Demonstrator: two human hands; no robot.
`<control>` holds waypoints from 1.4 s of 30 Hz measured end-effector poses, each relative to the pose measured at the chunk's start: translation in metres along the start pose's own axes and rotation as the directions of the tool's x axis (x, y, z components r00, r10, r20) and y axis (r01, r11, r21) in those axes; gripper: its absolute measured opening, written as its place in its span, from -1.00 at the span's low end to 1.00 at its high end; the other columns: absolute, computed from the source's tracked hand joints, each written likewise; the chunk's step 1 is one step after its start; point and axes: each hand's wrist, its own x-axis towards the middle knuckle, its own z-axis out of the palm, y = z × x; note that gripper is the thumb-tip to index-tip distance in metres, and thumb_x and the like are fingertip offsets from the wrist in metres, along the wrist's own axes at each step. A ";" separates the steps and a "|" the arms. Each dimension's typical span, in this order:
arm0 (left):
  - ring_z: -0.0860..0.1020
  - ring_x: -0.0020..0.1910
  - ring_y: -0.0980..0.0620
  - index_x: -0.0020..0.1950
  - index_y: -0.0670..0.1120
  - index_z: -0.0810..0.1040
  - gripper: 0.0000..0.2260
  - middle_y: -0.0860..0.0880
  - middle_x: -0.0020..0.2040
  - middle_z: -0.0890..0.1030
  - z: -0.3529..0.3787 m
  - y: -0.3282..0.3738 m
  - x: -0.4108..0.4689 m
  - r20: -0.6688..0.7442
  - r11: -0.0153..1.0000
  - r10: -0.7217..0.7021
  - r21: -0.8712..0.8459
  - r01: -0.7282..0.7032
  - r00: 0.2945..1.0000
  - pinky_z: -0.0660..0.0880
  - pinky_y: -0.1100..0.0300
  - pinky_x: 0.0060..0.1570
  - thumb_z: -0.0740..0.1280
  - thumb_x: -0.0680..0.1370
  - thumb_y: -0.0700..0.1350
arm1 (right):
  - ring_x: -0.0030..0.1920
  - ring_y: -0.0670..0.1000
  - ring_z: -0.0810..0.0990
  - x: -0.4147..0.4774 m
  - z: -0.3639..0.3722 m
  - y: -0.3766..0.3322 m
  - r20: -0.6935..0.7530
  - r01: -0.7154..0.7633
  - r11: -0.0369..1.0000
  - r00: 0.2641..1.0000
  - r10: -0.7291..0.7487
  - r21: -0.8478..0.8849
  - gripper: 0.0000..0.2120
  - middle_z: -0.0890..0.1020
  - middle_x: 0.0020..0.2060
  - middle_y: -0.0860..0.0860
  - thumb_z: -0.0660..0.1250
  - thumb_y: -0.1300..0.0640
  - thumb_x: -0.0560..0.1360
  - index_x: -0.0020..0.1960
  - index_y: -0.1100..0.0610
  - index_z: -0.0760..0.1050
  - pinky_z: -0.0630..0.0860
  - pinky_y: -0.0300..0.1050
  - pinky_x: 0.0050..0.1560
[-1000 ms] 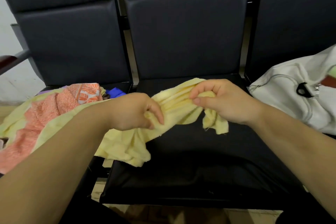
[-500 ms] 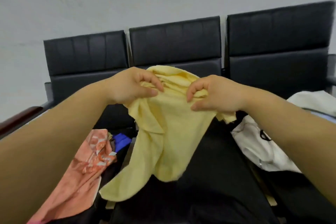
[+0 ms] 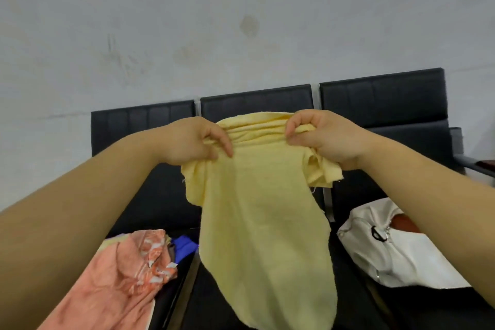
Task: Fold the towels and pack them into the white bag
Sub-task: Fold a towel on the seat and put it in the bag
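A person holds a yellow towel up before a row of 3 black chairs. The left hand and right hand each pinch its bunched top edge, fingers curled into the cloth; the rest hangs loose, unfolded. Right of the towel and lower, the white bag lies on a seat. Left of the towel and lower sit an orange towel and a blue cloth. This looks like opening out before folding; next, the hands likely need to spread toward the corners. No readable brand, label or writing.
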 end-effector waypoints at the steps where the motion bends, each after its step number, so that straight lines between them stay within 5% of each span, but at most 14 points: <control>1: 0.51 0.10 0.37 -0.04 0.28 0.69 -0.73 0.37 0.08 0.59 0.002 -0.003 -0.001 -0.027 0.999 -0.002 -0.043 0.001 1.000 0.37 0.38 0.06 0.40 0.59 -0.14 | -0.07 -0.14 0.66 -0.003 -0.001 0.000 0.027 -0.010 1.000 1.000 0.009 0.024 -0.87 0.63 0.03 -0.15 0.44 0.19 0.54 -0.11 -0.03 0.64 0.57 -0.30 -0.19; 5: 0.54 0.13 0.38 -0.02 0.18 0.73 -0.81 0.35 0.11 0.62 0.011 -0.017 -0.003 -0.044 0.949 -0.026 -0.316 0.010 0.999 0.40 0.27 0.26 0.38 0.62 -0.11 | 0.04 -0.30 0.60 -0.009 -0.005 0.008 0.255 0.028 0.986 0.967 0.015 -0.166 -0.81 0.64 0.00 -0.31 0.53 0.13 0.45 -0.07 -0.17 0.68 0.46 -0.33 0.11; 9: 0.56 0.20 0.29 0.04 0.15 0.73 -0.82 0.30 0.17 0.62 0.018 -0.027 -0.004 0.102 0.921 -0.001 -0.388 0.041 0.995 0.43 0.19 0.33 0.52 0.47 -0.05 | 0.01 -0.26 0.57 -0.003 -0.008 0.022 0.318 0.036 0.869 0.938 0.141 -0.494 -0.81 0.60 -0.03 -0.33 0.56 0.04 0.43 -0.07 -0.24 0.66 0.41 -0.32 0.06; 12: 0.56 0.20 0.27 0.04 0.14 0.74 -0.71 0.31 0.15 0.61 0.024 -0.034 -0.002 0.254 0.931 0.038 -0.361 0.058 0.966 0.46 0.23 0.28 0.58 0.36 -0.10 | -0.04 -0.25 0.57 0.010 -0.009 0.036 0.292 0.015 0.861 0.944 0.156 -0.509 -0.84 0.61 -0.07 -0.29 0.56 0.05 0.44 -0.07 -0.19 0.67 0.40 -0.25 0.03; 16: 0.58 0.19 0.24 0.03 0.14 0.74 -0.69 0.27 0.14 0.63 0.031 -0.056 0.015 0.204 0.914 0.032 -0.402 0.054 0.979 0.47 0.24 0.26 0.57 0.41 -0.23 | -0.06 -0.29 0.56 0.034 -0.007 0.056 0.286 0.004 0.892 0.948 0.141 -0.453 -0.82 0.60 -0.10 -0.34 0.54 0.12 0.46 -0.08 -0.17 0.68 0.38 -0.29 0.01; 20: 0.53 0.14 0.33 0.01 0.25 0.73 -0.72 0.34 0.15 0.58 0.043 -0.078 0.046 0.230 0.977 -0.055 -0.191 0.101 0.972 0.38 0.40 0.12 0.57 0.45 -0.13 | 0.02 -0.30 0.54 0.072 -0.004 0.074 0.263 0.015 0.870 0.956 0.133 -0.494 -0.78 0.59 -0.02 -0.36 0.53 0.13 0.47 -0.06 -0.22 0.68 0.38 -0.31 0.06; 23: 0.48 0.16 0.31 0.05 0.28 0.70 -0.71 0.36 0.18 0.53 0.040 -0.094 0.077 0.176 0.994 -0.085 -0.047 0.094 0.981 0.37 0.32 0.17 0.56 0.46 -0.10 | 0.11 -0.17 0.53 0.106 -0.004 0.084 0.212 0.040 0.820 0.972 0.100 -0.570 -0.75 0.56 0.08 -0.29 0.51 0.13 0.48 -0.03 -0.24 0.67 0.40 -0.22 0.10; 28: 0.42 0.23 0.24 0.14 0.28 0.67 -0.65 0.39 0.20 0.51 0.008 -0.107 0.120 -0.047 0.994 -0.059 0.086 0.063 0.997 0.29 0.23 0.28 0.54 0.48 -0.12 | 0.22 -0.10 0.43 0.156 -0.016 0.078 0.078 0.049 0.787 0.997 -0.001 -0.616 -0.72 0.49 0.19 -0.21 0.42 0.17 0.54 0.06 -0.23 0.64 0.32 -0.16 0.22; 33: 0.47 0.17 0.07 0.25 0.31 0.59 -0.61 0.15 0.23 0.52 -0.015 -0.110 0.131 -0.229 0.963 0.025 0.267 0.038 0.973 0.39 0.15 0.16 0.49 0.52 -0.11 | 0.16 -0.10 0.43 0.170 -0.030 0.064 0.008 0.140 0.699 0.982 -0.188 -0.701 -0.67 0.47 0.10 -0.14 0.34 0.21 0.56 0.16 -0.19 0.62 0.31 -0.18 0.16; 38: 0.49 0.17 0.06 0.30 0.31 0.56 -0.61 0.12 0.20 0.50 0.045 -0.111 0.094 -0.108 0.947 0.048 0.320 -0.011 0.993 0.45 0.09 0.17 0.47 0.54 -0.06 | -0.05 -0.13 0.49 0.129 -0.008 0.107 0.100 0.192 0.675 0.980 -0.173 -0.713 -0.70 0.47 -0.04 -0.19 0.37 0.17 0.56 0.13 -0.22 0.62 0.39 -0.19 0.01; 42: 0.55 0.15 0.14 0.22 0.35 0.60 -0.59 0.20 0.18 0.53 0.138 -0.129 0.058 0.141 0.993 -0.013 0.118 -0.004 0.990 0.49 0.07 0.23 0.50 0.50 -0.09 | -0.11 -0.26 0.54 0.075 0.037 0.184 0.259 0.149 0.775 0.966 0.020 -0.614 -0.69 0.48 -0.05 -0.26 0.44 0.15 0.54 0.09 -0.27 0.62 0.43 -0.33 0.01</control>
